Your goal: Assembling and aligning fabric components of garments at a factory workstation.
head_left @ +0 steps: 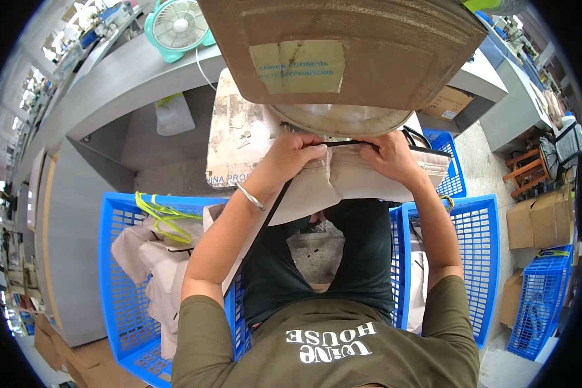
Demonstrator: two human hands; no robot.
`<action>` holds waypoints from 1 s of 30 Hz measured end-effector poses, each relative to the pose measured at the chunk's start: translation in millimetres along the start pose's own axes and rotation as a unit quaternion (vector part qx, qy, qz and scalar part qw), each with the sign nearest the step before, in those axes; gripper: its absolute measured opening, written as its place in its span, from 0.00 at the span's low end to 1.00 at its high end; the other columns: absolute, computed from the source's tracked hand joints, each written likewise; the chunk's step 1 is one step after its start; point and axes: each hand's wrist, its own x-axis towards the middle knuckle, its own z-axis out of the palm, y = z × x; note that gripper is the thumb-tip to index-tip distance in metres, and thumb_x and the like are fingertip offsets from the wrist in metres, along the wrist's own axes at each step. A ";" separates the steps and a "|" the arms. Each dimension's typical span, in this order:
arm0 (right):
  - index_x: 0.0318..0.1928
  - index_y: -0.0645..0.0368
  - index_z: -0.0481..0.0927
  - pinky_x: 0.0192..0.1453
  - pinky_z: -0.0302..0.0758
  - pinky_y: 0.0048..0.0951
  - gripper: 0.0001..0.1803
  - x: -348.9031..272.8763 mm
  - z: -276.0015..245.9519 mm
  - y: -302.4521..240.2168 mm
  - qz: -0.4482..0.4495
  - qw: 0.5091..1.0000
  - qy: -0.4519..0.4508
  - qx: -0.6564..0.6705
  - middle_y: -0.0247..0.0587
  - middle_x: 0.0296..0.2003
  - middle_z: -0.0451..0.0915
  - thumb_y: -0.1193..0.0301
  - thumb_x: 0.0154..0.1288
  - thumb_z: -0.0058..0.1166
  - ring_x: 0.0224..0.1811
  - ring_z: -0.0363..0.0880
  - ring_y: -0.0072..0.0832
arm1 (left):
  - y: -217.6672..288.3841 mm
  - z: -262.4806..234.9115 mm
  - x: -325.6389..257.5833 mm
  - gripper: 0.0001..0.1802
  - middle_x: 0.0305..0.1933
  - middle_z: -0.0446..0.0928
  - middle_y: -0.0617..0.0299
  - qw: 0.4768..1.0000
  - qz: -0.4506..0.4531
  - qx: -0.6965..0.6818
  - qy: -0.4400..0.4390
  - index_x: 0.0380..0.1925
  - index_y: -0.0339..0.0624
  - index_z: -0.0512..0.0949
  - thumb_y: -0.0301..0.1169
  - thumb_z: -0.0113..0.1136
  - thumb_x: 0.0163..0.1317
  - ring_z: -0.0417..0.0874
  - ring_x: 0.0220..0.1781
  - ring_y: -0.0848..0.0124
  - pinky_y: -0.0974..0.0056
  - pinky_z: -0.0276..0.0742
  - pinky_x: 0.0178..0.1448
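Note:
A pale pinkish-beige fabric piece (pixel 368 178) with a stitched seam lies across my lap, its upper edge bordered by a narrow black binding strip (pixel 346 143). My left hand (pixel 297 154) pinches that edge between thumb and fingers. On the other side my right hand (pixel 391 156) is closed on the same edge, and the strip runs between both hands. More black strip hangs down beside my left forearm. Right above my hands is a large worn brown machine head (pixel 362 64) with a rounded pale part (pixel 343 116) under it, which hides whatever lies beyond the edge.
A worn white machine bed (pixel 233 136) stands left of the hands. Blue plastic baskets flank my legs; the left basket (pixel 113 284) holds beige fabric pieces and yellow-green straps (pixel 161 213). A teal fan (pixel 180 26) sits on the grey bench. Cardboard boxes (pixel 540 220) stand at right.

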 end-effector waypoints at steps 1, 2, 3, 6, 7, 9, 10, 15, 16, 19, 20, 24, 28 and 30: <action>0.38 0.64 0.84 0.49 0.75 0.44 0.14 3.0 2.8 2.0 -0.031 0.999 0.017 0.001 0.54 0.35 0.82 0.70 0.53 0.52 0.41 0.78 0.52 | 1.2 -2.0 0.7 0.13 0.34 0.82 0.64 0.999 -0.010 -0.032 -0.009 0.42 0.32 0.82 0.31 0.60 0.63 0.78 0.36 0.80 0.72 0.74 0.42; 0.37 0.64 0.83 0.49 0.75 0.44 0.14 5.1 4.0 4.4 -0.063 0.997 0.034 0.001 0.54 0.35 0.82 0.70 0.52 0.52 0.41 0.78 0.51 | 3.1 -3.7 1.3 0.13 0.34 0.82 0.64 0.999 -0.011 -0.033 -0.011 0.42 0.32 0.82 0.31 0.60 0.63 0.78 0.36 0.80 0.72 0.74 0.42; 0.37 0.64 0.83 0.49 0.75 0.44 0.14 7.0 4.8 6.6 -0.061 0.998 0.033 0.002 0.54 0.35 0.82 0.70 0.52 0.52 0.41 0.78 0.51 | 7.0 -6.0 -0.4 0.13 0.36 0.83 0.63 0.998 -0.028 -0.053 -0.006 0.43 0.31 0.82 0.31 0.60 0.63 0.79 0.37 0.79 0.73 0.74 0.43; 0.37 0.64 0.83 0.50 0.74 0.42 0.14 11.0 4.4 7.9 0.025 0.999 -0.024 0.030 0.55 0.35 0.82 0.69 0.52 0.52 0.41 0.78 0.52 | 9.2 -9.4 1.2 0.16 0.43 0.82 0.62 0.995 -0.045 -0.086 -0.005 0.48 0.31 0.80 0.29 0.61 0.62 0.79 0.43 0.78 0.73 0.73 0.50; 0.37 0.64 0.82 0.51 0.74 0.42 0.14 13.0 3.7 5.4 0.014 0.999 -0.006 0.042 0.56 0.36 0.82 0.69 0.52 0.52 0.42 0.78 0.52 | 9.5 -10.8 2.6 0.19 0.48 0.82 0.61 0.994 -0.043 -0.099 -0.006 0.52 0.32 0.78 0.27 0.61 0.61 0.79 0.49 0.77 0.72 0.73 0.55; 0.38 0.64 0.82 0.52 0.74 0.42 0.14 14.8 3.0 4.6 0.003 0.998 0.012 0.054 0.56 0.37 0.82 0.69 0.52 0.52 0.43 0.78 0.52 | 8.5 -12.1 5.5 0.20 0.49 0.82 0.61 0.994 -0.051 -0.096 -0.006 0.53 0.32 0.77 0.27 0.62 0.61 0.79 0.50 0.77 0.71 0.72 0.57; 0.39 0.64 0.82 0.53 0.74 0.42 0.15 15.4 2.5 5.9 -0.011 0.999 0.013 0.049 0.56 0.38 0.82 0.69 0.52 0.53 0.44 0.78 0.52 | 8.0 -12.1 6.7 0.20 0.50 0.82 0.61 0.994 -0.059 -0.095 -0.006 0.54 0.32 0.77 0.26 0.62 0.61 0.79 0.52 0.76 0.71 0.72 0.59; 0.43 0.65 0.81 0.55 0.73 0.42 0.17 15.5 1.6 7.9 0.033 0.997 -0.008 0.069 0.56 0.42 0.82 0.70 0.52 0.56 0.48 0.78 0.49 | 9.7 -10.2 7.8 0.16 0.46 0.82 0.60 0.994 -0.042 -0.101 0.008 0.49 0.30 0.79 0.27 0.62 0.61 0.80 0.46 0.76 0.72 0.74 0.54; 0.43 0.65 0.81 0.56 0.73 0.41 0.17 15.3 1.0 8.9 0.036 0.996 -0.005 0.079 0.56 0.42 0.82 0.70 0.53 0.56 0.47 0.78 0.48 | 10.4 -9.4 7.7 0.14 0.41 0.83 0.58 0.993 -0.032 -0.109 0.016 0.44 0.27 0.81 0.28 0.61 0.63 0.81 0.41 0.77 0.72 0.76 0.49; 0.44 0.66 0.81 0.56 0.73 0.40 0.17 16.1 -0.6 7.2 0.054 0.995 -0.006 0.089 0.55 0.42 0.82 0.70 0.53 0.57 0.47 0.79 0.47 | 16.8 -8.8 6.4 0.14 0.42 0.83 0.58 0.995 -0.027 -0.100 0.015 0.44 0.28 0.82 0.27 0.61 0.62 0.81 0.42 0.77 0.72 0.76 0.50; 0.43 0.67 0.81 0.55 0.73 0.40 0.17 16.6 -1.4 6.2 0.069 0.994 -0.010 0.087 0.55 0.42 0.82 0.70 0.53 0.57 0.47 0.79 0.47 | 16.8 -9.0 6.8 0.14 0.42 0.83 0.58 0.995 -0.028 -0.100 0.015 0.44 0.28 0.82 0.27 0.61 0.62 0.81 0.42 0.77 0.72 0.76 0.50; 0.43 0.67 0.81 0.54 0.74 0.40 0.17 16.9 -4.4 3.3 0.076 0.992 0.001 0.099 0.53 0.42 0.83 0.70 0.54 0.57 0.46 0.80 0.46 | 21.7 -6.5 8.3 0.13 0.42 0.83 0.57 0.994 -0.010 -0.101 0.031 0.44 0.28 0.81 0.25 0.60 0.62 0.82 0.43 0.76 0.72 0.76 0.50; 0.42 0.65 0.82 0.51 0.75 0.39 0.17 12.9 -10.6 1.6 0.046 0.995 0.043 0.083 0.52 0.38 0.83 0.70 0.52 0.58 0.42 0.79 0.46 | 20.8 -7.3 11.2 0.13 0.41 0.83 0.60 0.994 0.034 -0.097 0.043 0.45 0.27 0.81 0.24 0.59 0.62 0.82 0.41 0.76 0.72 0.76 0.49; 0.41 0.63 0.82 0.48 0.75 0.39 0.16 3.6 -19.2 6.2 -0.003 0.996 0.084 0.037 0.50 0.35 0.83 0.69 0.52 0.57 0.38 0.79 0.46 | 19.9 -26.1 7.2 0.13 0.41 0.83 0.61 0.989 0.012 -0.128 0.070 0.45 0.28 0.81 0.25 0.58 0.63 0.81 0.40 0.77 0.71 0.76 0.49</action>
